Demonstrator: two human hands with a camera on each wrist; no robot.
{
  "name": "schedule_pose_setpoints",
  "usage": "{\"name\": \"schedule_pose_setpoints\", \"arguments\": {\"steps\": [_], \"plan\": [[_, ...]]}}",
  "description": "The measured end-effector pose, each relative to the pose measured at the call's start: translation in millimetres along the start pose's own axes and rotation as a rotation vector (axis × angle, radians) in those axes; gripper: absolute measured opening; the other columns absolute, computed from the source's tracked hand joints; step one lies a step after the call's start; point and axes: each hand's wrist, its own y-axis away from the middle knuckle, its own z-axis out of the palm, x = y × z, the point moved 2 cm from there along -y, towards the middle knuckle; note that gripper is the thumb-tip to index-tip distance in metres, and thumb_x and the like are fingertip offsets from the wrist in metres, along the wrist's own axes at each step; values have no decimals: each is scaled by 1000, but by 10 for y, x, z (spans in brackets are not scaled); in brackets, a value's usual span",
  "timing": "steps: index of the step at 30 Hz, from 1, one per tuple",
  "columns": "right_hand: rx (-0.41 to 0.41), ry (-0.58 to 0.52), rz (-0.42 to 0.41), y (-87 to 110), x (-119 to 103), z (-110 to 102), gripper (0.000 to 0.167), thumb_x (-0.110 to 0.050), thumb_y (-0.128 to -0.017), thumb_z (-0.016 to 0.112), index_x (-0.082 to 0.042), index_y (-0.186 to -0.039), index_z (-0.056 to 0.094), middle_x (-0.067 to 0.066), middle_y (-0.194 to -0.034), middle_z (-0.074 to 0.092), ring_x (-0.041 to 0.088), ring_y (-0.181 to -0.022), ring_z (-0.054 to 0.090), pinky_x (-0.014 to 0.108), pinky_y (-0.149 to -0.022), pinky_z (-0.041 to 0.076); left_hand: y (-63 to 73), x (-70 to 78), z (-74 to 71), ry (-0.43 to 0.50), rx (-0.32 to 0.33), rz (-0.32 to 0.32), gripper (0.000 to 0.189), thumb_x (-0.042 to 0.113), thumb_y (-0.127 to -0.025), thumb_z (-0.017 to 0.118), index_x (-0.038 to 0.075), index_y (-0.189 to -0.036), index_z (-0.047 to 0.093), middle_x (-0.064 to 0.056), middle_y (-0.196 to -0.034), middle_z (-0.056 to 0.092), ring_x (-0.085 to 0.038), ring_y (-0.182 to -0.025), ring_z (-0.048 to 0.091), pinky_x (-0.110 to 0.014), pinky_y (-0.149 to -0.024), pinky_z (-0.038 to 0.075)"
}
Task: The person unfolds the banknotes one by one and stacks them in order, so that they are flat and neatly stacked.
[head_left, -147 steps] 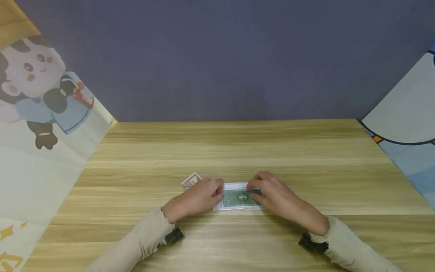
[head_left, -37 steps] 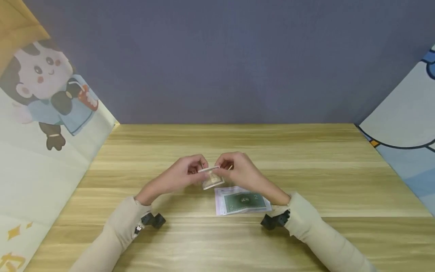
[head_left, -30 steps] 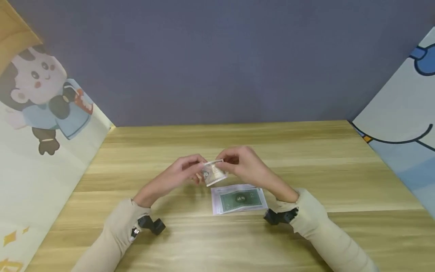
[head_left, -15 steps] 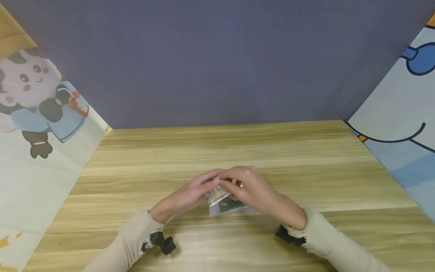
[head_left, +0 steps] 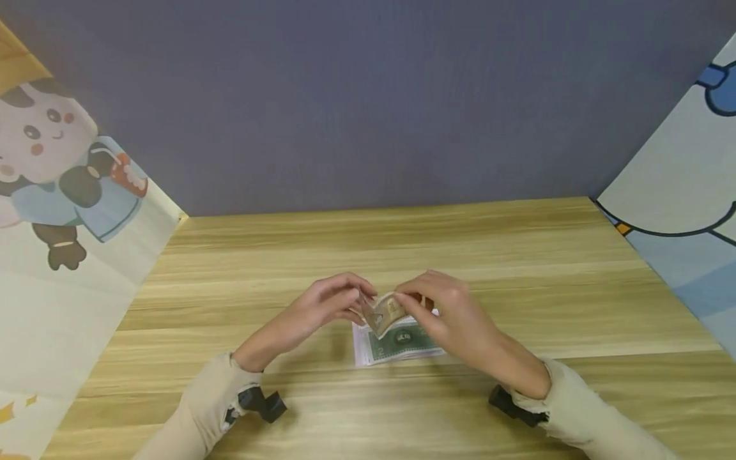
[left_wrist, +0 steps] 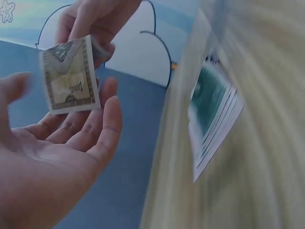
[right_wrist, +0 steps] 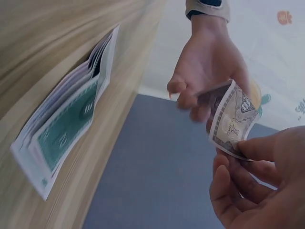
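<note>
A small brownish banknote (head_left: 392, 311), bent with a crease, hangs above the table between the two hands. My right hand (head_left: 460, 316) pinches its right end between thumb and fingers, as the right wrist view also shows. My left hand (head_left: 313, 312) is at the note's other end; in the left wrist view its thumb is lifted away and its fingers (left_wrist: 107, 131) extend beside the note (left_wrist: 71, 78). Below lies a pile of banknotes (head_left: 397, 348) with a green "2" note on top, its layers fanned slightly at the edges in the right wrist view. The right hand covers the pile's right end.
The wood-grain table (head_left: 259, 249) meets a dark blue-grey panel (head_left: 368, 108) at the back. Printed cartoon panels stand on the left (head_left: 75, 166) and right (head_left: 684, 166). Black wrist cameras (head_left: 261, 404) sit under both beige sleeves.
The pile was handled first and is now left on the table. The brown note has been picked up from the left and brought over the pile, and the left thumb has come off it.
</note>
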Motion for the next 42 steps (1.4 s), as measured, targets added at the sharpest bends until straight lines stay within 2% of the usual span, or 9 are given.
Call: {"name": "schedule_pose_setpoints", "arguments": {"steps": [4, 10, 15, 22, 25, 29, 33, 37, 42], "plan": [[-3, -2, 38, 36, 65, -103, 9, -1, -90, 71, -8, -93, 75, -7, -78, 67, 0, -61, 53, 20, -51, 47, 18, 34, -42, -139, 62, -17, 21, 8, -99, 59, 0, -118, 60, -15, -103, 67, -31, -91, 67, -48, -83, 57], [-18, -6, 87, 47, 142, -248, 7, -2, -90, 71, -7, -92, 76, -6, -77, 68, 1, -62, 57, 21, -52, 52, 32, 184, 17, -343, 149, -20, 6, 11, -95, 68, 8, -99, 65, -4, -85, 69, -24, -77, 69, -40, -73, 59], [-61, 12, 139, 26, 171, -333, 6, -6, -90, 72, -9, -91, 77, -7, -79, 71, 3, -65, 63, 22, -57, 55, 5, 242, 70, -460, 161, 18, 6, 12, -94, 69, 9, -99, 67, 1, -73, 68, -17, -65, 67, -30, -60, 56], [-336, 59, 321, 102, 329, -274, 7, -13, -93, 70, -15, -91, 76, -13, -70, 64, 3, -58, 54, 23, -52, 48, -84, 1, 162, -561, 109, -37, 16, 6, -94, 68, 0, -108, 67, 2, -68, 65, -17, -60, 65, -26, -56, 54], [-432, 39, 349, 139, 420, -201, 9, -14, -94, 69, -16, -89, 76, -12, -69, 64, 3, -57, 54, 23, -51, 48, -99, -112, 190, -606, 82, -75, 21, 5, -93, 68, -1, -113, 65, 4, -68, 64, -13, -58, 63, -25, -53, 53], [-512, 17, 356, 187, 516, -96, 14, -11, -94, 68, -18, -83, 74, -11, -68, 63, 3, -55, 54, 24, -51, 49, -117, -223, 224, -621, 48, -108, 22, 3, -91, 69, -1, -112, 63, 4, -66, 64, -8, -53, 56, -24, -47, 49], [-560, 36, 348, 242, 575, 21, 19, -11, -94, 67, -19, -78, 71, -11, -64, 60, 2, -51, 50, 23, -49, 46, -119, -311, 261, -624, 34, -160, 21, 3, -90, 70, 1, -110, 64, 3, -68, 63, -7, -52, 55, -23, -45, 48], [-562, 64, 329, 268, 607, 108, 19, -11, -94, 68, -18, -77, 70, -12, -60, 56, 1, -48, 46, 22, -46, 43, -118, -365, 280, -665, 31, -200, 21, 6, -91, 69, 2, -111, 63, 6, -68, 62, -6, -52, 54, -22, -47, 49], [-531, 121, 313, 292, 630, 150, 18, -9, -92, 69, -16, -76, 69, -13, -58, 50, 0, -49, 43, 20, -44, 38, -145, -396, 315, -739, 15, -183, 19, 6, -92, 68, 1, -109, 63, 8, -60, 56, -2, -47, 48, -20, -44, 44]]}}
